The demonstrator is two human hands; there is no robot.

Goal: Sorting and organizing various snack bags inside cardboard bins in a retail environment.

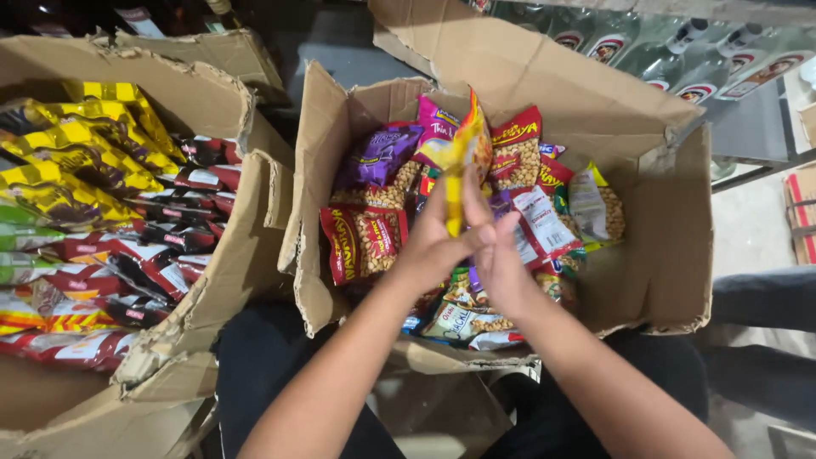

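Observation:
My left hand [433, 246] and my right hand [501, 255] are pressed together over an open cardboard box [671, 229], both gripping a yellow snack packet [459, 153] held upright and edge-on between the palms. Below the hands the box is full of small snack bags: red peanut packets [365, 242], a purple packet [378, 153], a pink packet [433, 115] and white ones [544, 225]. The hands hide the packets right under them.
A second torn cardboard box [212, 280] at the left holds several yellow [76, 161] and dark red snack packets [161, 255]. Glass bottles [680, 59] lie on a shelf at the upper right. My dark-trousered legs [255, 365] are below the boxes.

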